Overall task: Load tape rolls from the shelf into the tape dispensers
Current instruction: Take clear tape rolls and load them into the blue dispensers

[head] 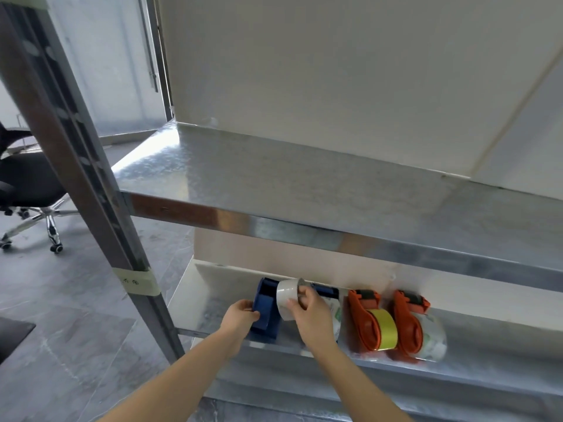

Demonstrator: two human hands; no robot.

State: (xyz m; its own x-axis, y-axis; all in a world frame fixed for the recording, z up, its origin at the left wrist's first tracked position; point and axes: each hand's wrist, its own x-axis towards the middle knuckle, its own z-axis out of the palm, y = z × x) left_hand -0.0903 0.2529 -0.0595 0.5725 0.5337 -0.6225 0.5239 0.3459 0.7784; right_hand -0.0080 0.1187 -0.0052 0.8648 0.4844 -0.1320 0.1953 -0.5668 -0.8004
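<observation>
On the lower metal shelf (213,312) stands a dark blue tape dispenser (266,306). My left hand (239,315) grips its left side. My right hand (307,306) holds a whitish tape roll (286,295) upright, right against the dispenser's right side. A second blue dispenser (327,292) with a clear printed roll sits partly hidden behind my right hand. Further right stand an orange dispenser (362,318) with a yellow roll (384,328) and another orange dispenser (408,324) with a clear printed roll (434,339).
A bare metal shelf (289,178) hangs above the lower one, backed by a white wall. The rack's upright post (91,178) stands at the left, with a tape label on it. A black office chair (30,190) stands on the grey floor at the far left.
</observation>
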